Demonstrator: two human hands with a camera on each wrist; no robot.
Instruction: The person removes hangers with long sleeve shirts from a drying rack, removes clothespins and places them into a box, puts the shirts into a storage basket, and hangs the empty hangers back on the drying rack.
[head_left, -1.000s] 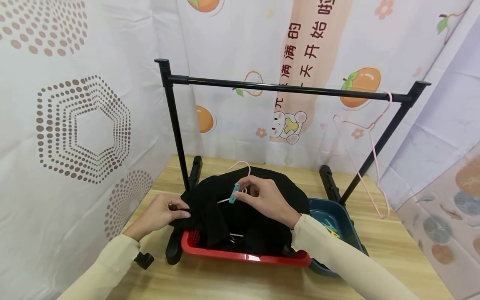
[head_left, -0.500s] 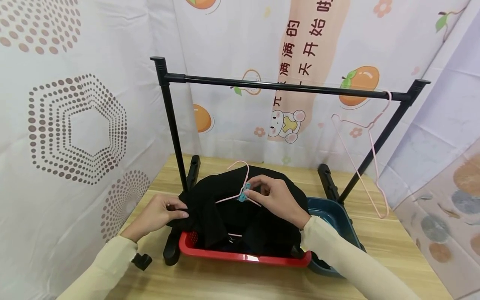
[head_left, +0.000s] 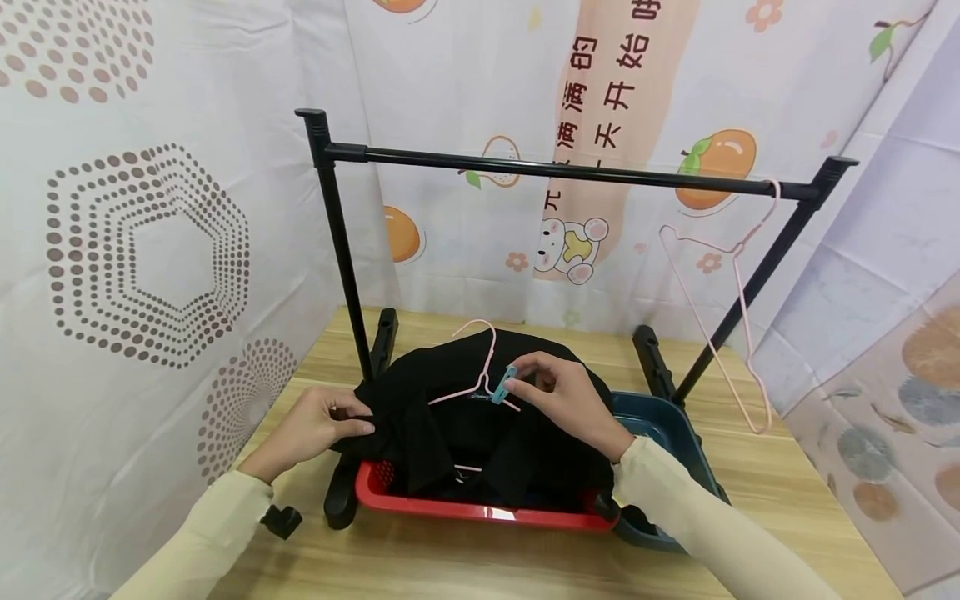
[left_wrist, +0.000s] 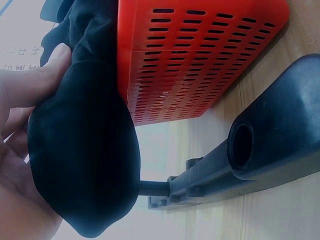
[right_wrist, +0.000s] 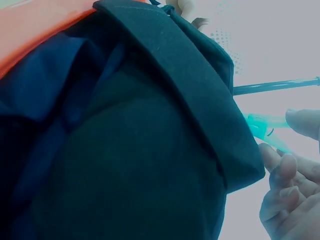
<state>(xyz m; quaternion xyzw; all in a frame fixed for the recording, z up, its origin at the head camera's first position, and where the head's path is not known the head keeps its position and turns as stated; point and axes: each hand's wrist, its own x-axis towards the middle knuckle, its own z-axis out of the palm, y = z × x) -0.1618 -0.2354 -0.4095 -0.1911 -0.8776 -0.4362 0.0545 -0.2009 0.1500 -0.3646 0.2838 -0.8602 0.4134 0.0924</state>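
Note:
A black collared garment lies heaped over the red basket, with a pink hanger in its neck opening and the hook standing up out of it. At the garment's left side my left hand pinches the cloth; in the left wrist view the thumb presses on the dark fabric. My right hand holds a blue clothespin between thumb and fingers, just right of the hanger's neck. In the right wrist view the clothespin appears beyond the collar's edge, overlapped by it.
Below the garment is the red basket. A dark blue tray stands to its right, partly behind my right sleeve. A black rack with a crossbar spans behind, and another pink hanger hangs at its right end.
My right hand has carried the clothespin rightward, from left of the hanger's neck, across it, to its right side. The left hand keeps its pinch on the garment.

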